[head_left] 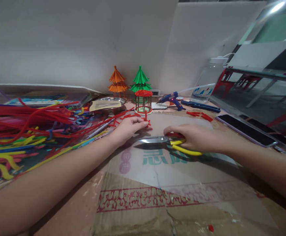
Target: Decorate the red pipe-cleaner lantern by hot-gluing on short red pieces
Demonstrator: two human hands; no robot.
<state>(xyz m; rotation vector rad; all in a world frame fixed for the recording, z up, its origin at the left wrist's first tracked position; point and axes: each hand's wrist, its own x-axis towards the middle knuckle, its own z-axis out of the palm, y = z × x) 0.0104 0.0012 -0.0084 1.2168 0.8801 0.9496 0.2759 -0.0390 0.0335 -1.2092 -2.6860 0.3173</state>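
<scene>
My left hand (132, 127) is closed, its fingertips pinching at a short red pipe cleaner piece (146, 115) that stands upright. More red cut pieces (115, 121) lie beside and behind that hand. My right hand (186, 135) is curled round the yellow-handled scissors (153, 140), whose blades point left toward my left hand. Something red (174, 134) shows under the right fingers; whether it is part of the handle or loose pieces is unclear. Just beyond the left hand stands a small round pavilion frame (143, 102) with a red top ring.
An orange pavilion (117, 80) and a green pavilion (140, 79) stand by the wall. A blue glue gun (171, 99), pliers (202, 106), a phone (246, 129) and a clear bottle (208, 78) are at right. Coloured pipe cleaners (30, 121) heap at left. Cardboard (133, 216) covers the tabletop.
</scene>
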